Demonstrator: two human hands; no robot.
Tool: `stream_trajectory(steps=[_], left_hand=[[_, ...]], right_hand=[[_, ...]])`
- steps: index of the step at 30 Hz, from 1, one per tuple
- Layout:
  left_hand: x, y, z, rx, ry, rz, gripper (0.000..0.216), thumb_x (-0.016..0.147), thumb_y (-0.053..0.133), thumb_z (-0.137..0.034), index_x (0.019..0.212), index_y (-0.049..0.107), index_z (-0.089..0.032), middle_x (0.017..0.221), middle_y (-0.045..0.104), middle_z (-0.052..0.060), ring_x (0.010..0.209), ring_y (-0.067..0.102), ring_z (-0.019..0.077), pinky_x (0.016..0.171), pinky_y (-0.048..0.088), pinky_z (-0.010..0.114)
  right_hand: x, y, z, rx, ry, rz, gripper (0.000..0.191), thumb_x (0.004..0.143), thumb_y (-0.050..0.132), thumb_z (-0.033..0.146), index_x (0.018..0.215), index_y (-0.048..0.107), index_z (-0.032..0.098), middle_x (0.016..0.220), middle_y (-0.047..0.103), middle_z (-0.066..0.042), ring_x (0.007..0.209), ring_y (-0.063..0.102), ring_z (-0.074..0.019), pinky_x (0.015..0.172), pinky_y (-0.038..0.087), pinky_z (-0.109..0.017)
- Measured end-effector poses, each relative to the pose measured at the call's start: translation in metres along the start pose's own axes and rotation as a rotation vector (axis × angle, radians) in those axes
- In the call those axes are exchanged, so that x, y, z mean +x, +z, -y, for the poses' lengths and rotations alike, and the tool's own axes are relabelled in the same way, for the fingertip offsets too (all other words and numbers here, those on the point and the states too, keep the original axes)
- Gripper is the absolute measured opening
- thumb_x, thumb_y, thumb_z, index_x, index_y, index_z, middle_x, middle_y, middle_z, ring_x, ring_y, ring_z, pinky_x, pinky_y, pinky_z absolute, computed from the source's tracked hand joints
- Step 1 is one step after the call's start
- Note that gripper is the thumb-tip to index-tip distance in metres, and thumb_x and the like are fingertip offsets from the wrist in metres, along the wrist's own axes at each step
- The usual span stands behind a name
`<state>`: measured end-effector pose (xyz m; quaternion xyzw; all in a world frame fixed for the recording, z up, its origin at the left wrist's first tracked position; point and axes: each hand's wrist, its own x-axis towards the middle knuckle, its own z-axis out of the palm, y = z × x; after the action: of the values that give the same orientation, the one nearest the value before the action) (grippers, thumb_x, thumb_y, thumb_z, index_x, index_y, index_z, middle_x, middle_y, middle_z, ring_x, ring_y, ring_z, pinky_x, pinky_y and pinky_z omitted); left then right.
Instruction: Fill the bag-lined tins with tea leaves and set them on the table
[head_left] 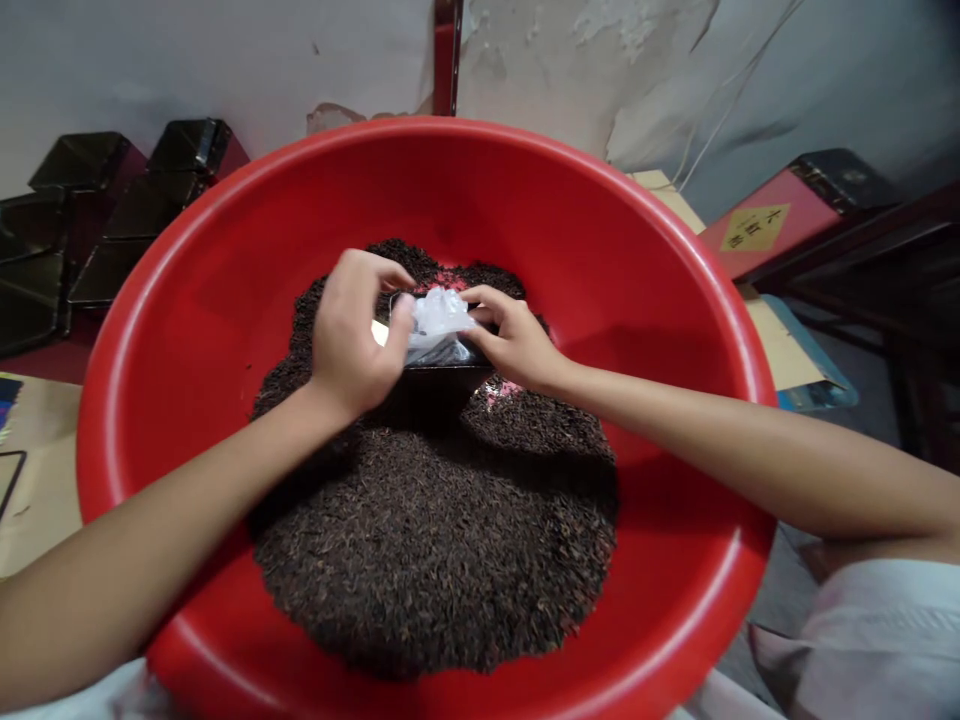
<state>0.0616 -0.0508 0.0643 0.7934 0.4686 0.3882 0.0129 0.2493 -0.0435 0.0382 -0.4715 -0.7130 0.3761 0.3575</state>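
A dark box with a shiny black rim stands in loose dark tea leaves inside a large red basin. A crumpled clear plastic bag bunches up out of the box's mouth. My left hand, slightly blurred, curves around the box's left side. Its thumb and fingers are apart, the thumb beside the plastic. On the other side, my right hand pinches the right edge of the bag between thumb and fingers. The box's lower part is in shadow among the leaves.
Several dark-topped boxes are stacked left of the basin. A pink box with a yellow label lies at the right, near cardboard. Behind the basin rises a wall with peeling paint.
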Motion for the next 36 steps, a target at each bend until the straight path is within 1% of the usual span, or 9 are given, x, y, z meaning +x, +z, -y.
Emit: stream_trajectory(steps=[3, 7, 12, 16, 20, 23, 29, 33, 36], left_hand=[[-0.008, 0.004, -0.013, -0.085, 0.141, 0.115, 0.019, 0.086, 0.047, -0.029, 0.103, 0.052, -0.021, 0.105, 0.059, 0.008, 0.1, 0.055, 0.0228, 0.09, 0.045, 0.041], [-0.018, 0.018, -0.007, -0.138, -0.007, 0.206, 0.022, 0.087, 0.047, -0.028, 0.105, 0.055, -0.019, 0.109, 0.061, 0.008, 0.103, 0.056, 0.0219, 0.091, 0.046, 0.039], [-0.016, 0.022, -0.006, -0.279, -0.23, 0.207, 0.019, 0.08, 0.058, -0.026, 0.098, 0.054, -0.02, 0.087, 0.068, 0.001, 0.081, 0.063, 0.0168, 0.076, 0.05, 0.03], [-0.011, 0.019, -0.009, -0.342, -0.251, 0.191, 0.008, 0.077, 0.06, -0.024, 0.077, 0.055, -0.018, 0.072, 0.065, -0.003, 0.068, 0.061, 0.0126, 0.066, 0.046, 0.024], [-0.008, 0.02, -0.007, -0.327, -0.259, 0.182, 0.011, 0.073, 0.063, -0.023, 0.067, 0.056, -0.017, 0.062, 0.062, -0.004, 0.057, 0.055, 0.0099, 0.058, 0.042, 0.022], [-0.007, 0.021, -0.001, -0.312, -0.228, 0.179, 0.01, 0.073, 0.06, -0.021, 0.065, 0.059, -0.016, 0.062, 0.063, -0.002, 0.057, 0.055, 0.0101, 0.058, 0.042, 0.022], [-0.007, 0.02, 0.005, -0.316, -0.066, 0.25, 0.017, 0.077, 0.053, -0.026, 0.082, 0.067, -0.017, 0.082, 0.069, 0.002, 0.078, 0.061, 0.0166, 0.076, 0.048, 0.03], [-0.011, 0.027, 0.023, -0.325, -0.117, 0.014, 0.026, 0.076, 0.05, -0.026, 0.098, 0.058, -0.016, 0.096, 0.063, 0.007, 0.087, 0.06, 0.0201, 0.079, 0.05, 0.035], [-0.014, 0.034, 0.054, -0.109, -0.353, -0.139, 0.031, 0.075, 0.047, -0.019, 0.106, 0.051, -0.016, 0.105, 0.057, 0.011, 0.099, 0.056, 0.0238, 0.086, 0.048, 0.04]], right_hand=[[0.002, -0.001, 0.0, 0.182, 0.06, 0.01, 0.02, 0.079, 0.053, 0.023, 0.098, 0.049, 0.018, 0.086, 0.062, -0.001, 0.076, 0.059, -0.0137, 0.071, 0.042, -0.029], [0.003, -0.003, 0.003, 0.176, 0.118, 0.072, 0.014, 0.078, 0.052, 0.02, 0.091, 0.047, 0.019, 0.067, 0.054, 0.004, 0.064, 0.052, -0.0112, 0.065, 0.038, -0.027], [0.001, -0.002, 0.007, 0.007, 0.129, 0.092, 0.006, 0.079, 0.052, 0.02, 0.079, 0.046, 0.019, 0.069, 0.056, 0.002, 0.067, 0.053, -0.013, 0.073, 0.038, -0.032], [-0.004, -0.002, 0.013, -0.293, 0.016, 0.041, 0.008, 0.082, 0.049, 0.026, 0.081, 0.052, 0.018, 0.08, 0.061, -0.003, 0.082, 0.056, -0.0191, 0.086, 0.036, -0.041], [-0.011, -0.005, 0.018, -0.579, -0.322, -0.104, 0.033, 0.083, 0.047, 0.031, 0.113, 0.051, 0.016, 0.117, 0.057, -0.013, 0.112, 0.049, -0.0281, 0.094, 0.036, -0.048], [-0.017, 0.0, 0.013, -0.66, -0.536, 0.063, 0.051, 0.088, 0.043, 0.038, 0.131, 0.039, 0.012, 0.135, 0.046, -0.016, 0.129, 0.037, -0.0284, 0.106, 0.029, -0.05], [-0.016, 0.015, -0.004, -0.798, -0.402, 0.28, 0.089, 0.079, 0.059, 0.038, 0.144, 0.012, -0.001, 0.15, 0.018, -0.024, 0.141, 0.014, -0.032, 0.115, 0.021, -0.048], [-0.009, 0.009, -0.001, -0.857, -0.349, 0.36, 0.094, 0.074, 0.067, 0.038, 0.144, 0.017, 0.001, 0.15, 0.02, -0.021, 0.141, 0.016, -0.0308, 0.116, 0.021, -0.043], [-0.007, 0.006, 0.007, -0.898, -0.327, 0.388, 0.088, 0.074, 0.066, 0.043, 0.142, 0.026, 0.003, 0.148, 0.027, -0.021, 0.139, 0.023, -0.0322, 0.115, 0.021, -0.049]])
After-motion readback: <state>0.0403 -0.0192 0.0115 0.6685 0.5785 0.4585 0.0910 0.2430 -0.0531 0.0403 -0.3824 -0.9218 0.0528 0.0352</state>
